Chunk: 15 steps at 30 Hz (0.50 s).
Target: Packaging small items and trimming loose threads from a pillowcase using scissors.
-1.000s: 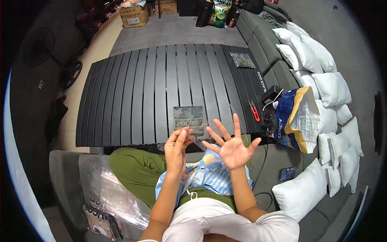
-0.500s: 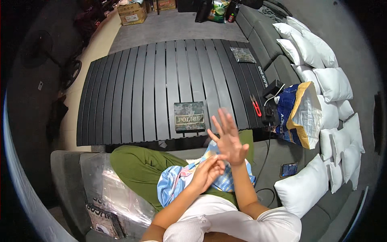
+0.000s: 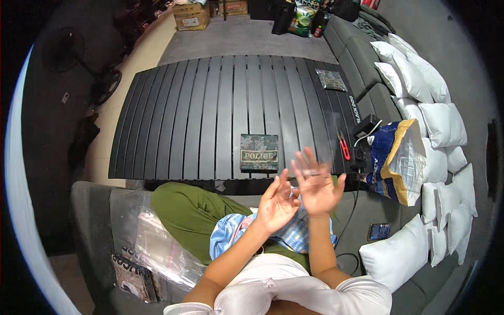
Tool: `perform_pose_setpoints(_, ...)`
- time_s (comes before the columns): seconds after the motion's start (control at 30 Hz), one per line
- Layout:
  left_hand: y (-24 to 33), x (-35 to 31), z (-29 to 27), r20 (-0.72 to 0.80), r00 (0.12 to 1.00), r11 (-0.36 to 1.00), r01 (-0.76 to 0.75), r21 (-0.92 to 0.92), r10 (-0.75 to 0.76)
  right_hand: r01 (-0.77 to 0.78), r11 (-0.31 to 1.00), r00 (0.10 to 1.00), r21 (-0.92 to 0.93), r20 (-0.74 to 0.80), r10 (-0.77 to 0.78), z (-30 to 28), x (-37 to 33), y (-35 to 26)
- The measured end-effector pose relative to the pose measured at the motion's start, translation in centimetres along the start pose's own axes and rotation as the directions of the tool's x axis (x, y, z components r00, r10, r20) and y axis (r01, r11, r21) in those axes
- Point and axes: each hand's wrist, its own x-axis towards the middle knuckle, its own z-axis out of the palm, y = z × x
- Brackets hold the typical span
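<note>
The left hand (image 3: 278,209) is hovering half-curled just beside the spread right hand (image 3: 319,191). Toward the left's eleven o'clock a camouflage packet (image 3: 259,153) is lying on the slatted table (image 3: 193,121); at the right's one o'clock, red snips (image 3: 345,149) are resting.

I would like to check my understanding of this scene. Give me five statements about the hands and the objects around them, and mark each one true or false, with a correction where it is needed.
1. The square camouflage-patterned package lies on the black slatted table. True.
2. The red-handled metal snips lie at the table's left end. False: the snips lie near its right end.
3. The right hand is closed in a fist. False: the right hand is open, fingers spread.
4. Many white fabric cushions are piled on the picture's right side. True.
5. The dark rectangular phone-like device lies on the table. False: it lies on the grey sofa.
</note>
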Motion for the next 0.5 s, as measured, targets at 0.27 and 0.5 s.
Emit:
perform_pose_setpoints(0.27,2.1,-0.2,0.5,0.124,0.983,0.99,0.135,0.04,-0.139,-0.353,0.716,0.859,0.603,-0.094,0.503,-1.6,-0.6,-1.3)
perform_pose_setpoints(0.5,8.6,0.1,0.5,-0.21,0.969,0.91,0.2,0.362,-0.129,-0.624,0.717,0.698,0.311,-0.193,0.69,-3.5,1.4,-0.2)
